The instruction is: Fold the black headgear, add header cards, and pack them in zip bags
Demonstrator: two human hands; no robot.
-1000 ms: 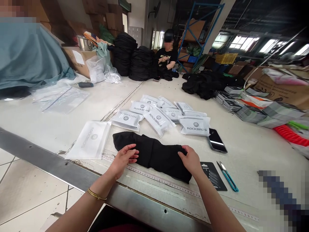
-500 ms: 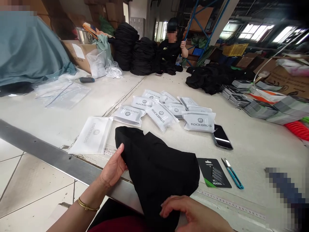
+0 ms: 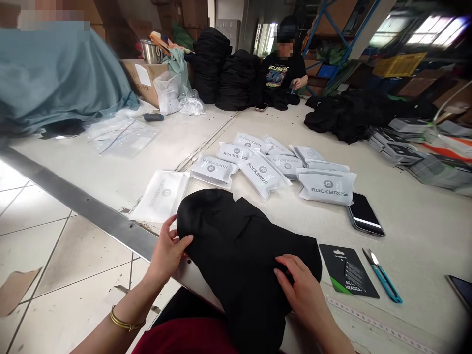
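Black cloth (image 3: pixel 239 246), beside printed card (image 3: pixel 349 271): we judge it light, limp, best edge-held. Left hand (image 3: pixel 166 253) pinches edge; right hand (image 3: pixel 304 285): grip unclear.

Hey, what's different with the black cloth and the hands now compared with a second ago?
The black cloth, then a narrow folded strip, is now spread wider, its near end drawn toward the person past the table edge. The left hand is now at its left edge; the right hand has moved left and nearer the person. The white packets, phone and snips stayed put.
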